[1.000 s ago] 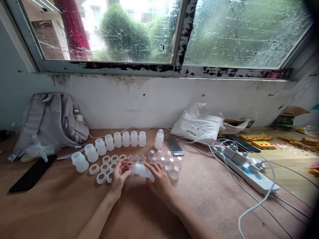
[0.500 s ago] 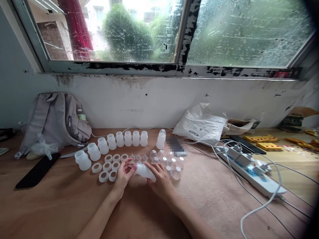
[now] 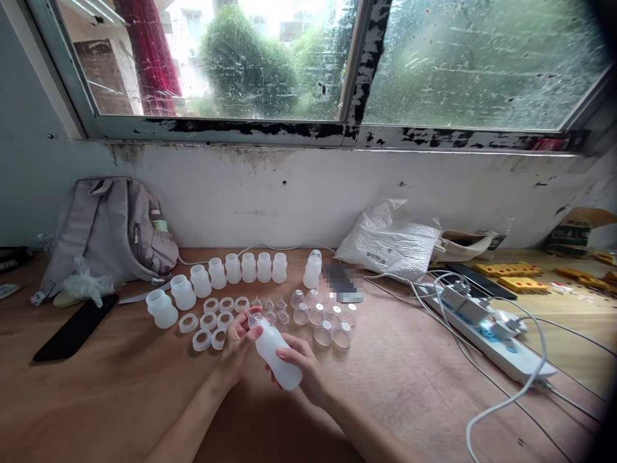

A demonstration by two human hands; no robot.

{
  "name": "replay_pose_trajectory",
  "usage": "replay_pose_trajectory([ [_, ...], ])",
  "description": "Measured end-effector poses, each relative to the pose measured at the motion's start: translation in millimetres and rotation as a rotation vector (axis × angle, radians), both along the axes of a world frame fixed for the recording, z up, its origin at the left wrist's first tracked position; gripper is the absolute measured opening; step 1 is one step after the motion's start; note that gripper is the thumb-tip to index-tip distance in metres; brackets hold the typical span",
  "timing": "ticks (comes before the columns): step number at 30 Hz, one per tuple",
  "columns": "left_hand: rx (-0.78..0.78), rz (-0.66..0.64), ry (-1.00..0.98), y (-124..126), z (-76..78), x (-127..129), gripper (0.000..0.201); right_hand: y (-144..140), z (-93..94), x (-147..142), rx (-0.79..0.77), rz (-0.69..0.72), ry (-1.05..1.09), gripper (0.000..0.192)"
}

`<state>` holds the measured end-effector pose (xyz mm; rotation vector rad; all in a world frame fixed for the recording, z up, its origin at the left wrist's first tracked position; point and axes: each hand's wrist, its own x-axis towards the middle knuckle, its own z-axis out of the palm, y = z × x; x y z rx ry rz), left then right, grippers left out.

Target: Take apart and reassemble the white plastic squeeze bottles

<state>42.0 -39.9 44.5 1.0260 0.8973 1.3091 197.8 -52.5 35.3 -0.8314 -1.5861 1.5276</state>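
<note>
My right hand (image 3: 303, 368) grips a small white plastic bottle (image 3: 274, 350), tilted with its neck up to the left. My left hand (image 3: 240, 341) pinches a small clear nipple piece (image 3: 252, 319) at the bottle's neck. On the wooden table (image 3: 96, 399) behind the hands stand a curved row of several empty white bottles (image 3: 216, 273), several white screw rings (image 3: 208, 320), small clear nipples (image 3: 274, 305) and several clear caps (image 3: 324, 318). One capped bottle (image 3: 312, 269) stands apart at the right end of the row.
A grey backpack (image 3: 110, 235) leans on the wall at left, with a black phone (image 3: 76, 326) in front. A white plastic bag (image 3: 388, 241), a power strip with cables (image 3: 486, 331) and yellow parts (image 3: 501, 273) lie to the right. A window runs above.
The bottle has been lifted off the table toward me and tilted more upright in my right hand. My left hand stays at its neck.
</note>
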Motion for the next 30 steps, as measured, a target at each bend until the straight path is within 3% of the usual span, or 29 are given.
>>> replay_pose_trajectory([
  [2, -0.017, -0.065, -0.069, -1.5, 2.8, -1.3, 0.043, -3.2, 0.4, -5.0, -0.225, 0.108, 0.172, 0.042],
  [4, -0.036, -0.089, -0.133, -3.3, 5.7, 0.5, 0.044, -5.5, 2.2, -8.4, -0.26, 0.069, 0.212, 0.039],
  [8, -0.103, -0.056, -0.178, -11.0, 9.3, 11.9, 0.051, -12.3, 8.0, -13.5, 0.023, -0.189, 0.001, 0.037],
  [10, -0.143, -0.013, -0.148, -16.2, 9.2, 17.4, 0.053, -16.7, 9.0, -16.2, 0.099, -0.205, -0.068, 0.041],
  [14, -0.148, 0.058, -0.096, -22.4, 8.0, 20.4, 0.04, -21.8, 8.1, -19.7, -0.049, -0.092, 0.067, 0.033],
  [19, -0.136, 0.022, -0.113, -23.6, 9.5, 17.4, 0.029, -17.8, 8.0, -18.7, -0.333, 0.068, 0.271, 0.044],
  [22, -0.131, 0.009, -0.114, -22.6, 12.7, 18.3, 0.032, -11.1, 8.2, -15.3, -0.39, 0.137, 0.289, 0.049],
  [27, -0.01, -0.208, -0.026, -4.8, 21.5, 22.4, 0.052, 4.0, 12.5, -0.2, -0.345, 0.078, 0.439, 0.032],
  [30, 0.195, -0.155, 0.244, 16.2, 20.9, 27.6, 0.045, 16.0, 20.7, 18.9, -0.281, -0.098, 0.626, 0.027],
])
